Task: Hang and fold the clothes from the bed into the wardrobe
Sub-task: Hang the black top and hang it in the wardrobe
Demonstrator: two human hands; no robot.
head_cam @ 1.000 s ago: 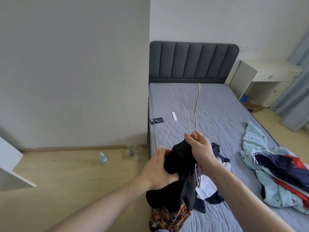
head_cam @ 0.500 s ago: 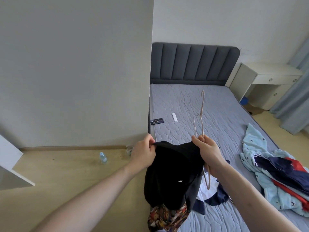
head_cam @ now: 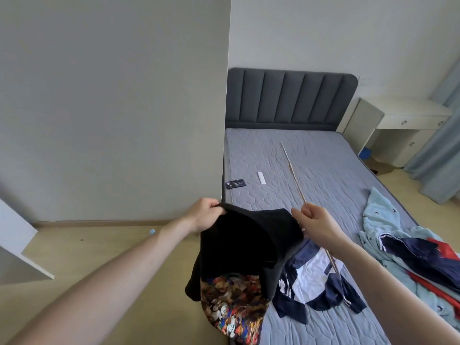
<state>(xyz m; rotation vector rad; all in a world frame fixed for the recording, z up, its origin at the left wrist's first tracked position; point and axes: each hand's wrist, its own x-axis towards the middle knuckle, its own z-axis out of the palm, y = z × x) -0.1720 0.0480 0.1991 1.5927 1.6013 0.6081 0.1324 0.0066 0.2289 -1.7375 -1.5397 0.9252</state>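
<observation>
Panel [head_cam: 22, 250]: white board edge at the far left, standing on the wooden floor [head_cam: 99, 257].
Bottle cap [head_cam: 152, 231]: small blue spot on the floor near the skirting, partly hidden behind the left forearm.
Left hand [head_cam: 202, 214]: fingers curled, pinching the upper edge of the black garment [head_cam: 246, 242] at its left corner, above the floor just off the bed's left edge.
Black garment: held up between both hands, its top edge stretched from the left hand toward the right hand; the rest hangs down over the bed's near left corner.
Patterned garment [head_cam: 234, 310]: multicoloured print, lying at the bed's near left corner, its top covered by the hanging black cloth.
Phone [head_cam: 235, 183]: dark, flat, lying at the left edge of the mattress [head_cam: 311, 170].
White strip [head_cam: 261, 177]: small flat piece just right of the phone, apart from it.
Hanger [head_cam: 295, 180]: thin pale one, seen edge-on, slanting from above the mattress middle down through the right hand and beyond it.
Right hand [head_cam: 316, 222]: fingers closed round the hanger; whether it also grips the black cloth's right corner, I cannot tell.
Navy-and-white garment [head_cam: 316, 282]: spread on the mattress under the right forearm, near the front edge.
Clothes heap [head_cam: 398, 235]: light blue printed fabric with navy and red pieces on it, at the bed's right edge.
Headboard [head_cam: 291, 98]: dark grey, padded, at the far edge of the bed.
Side table [head_cam: 398, 125]: cream, beyond the bed's far right corner.
Curtain [head_cam: 440, 150]: grey-blue, at the right edge.
</observation>
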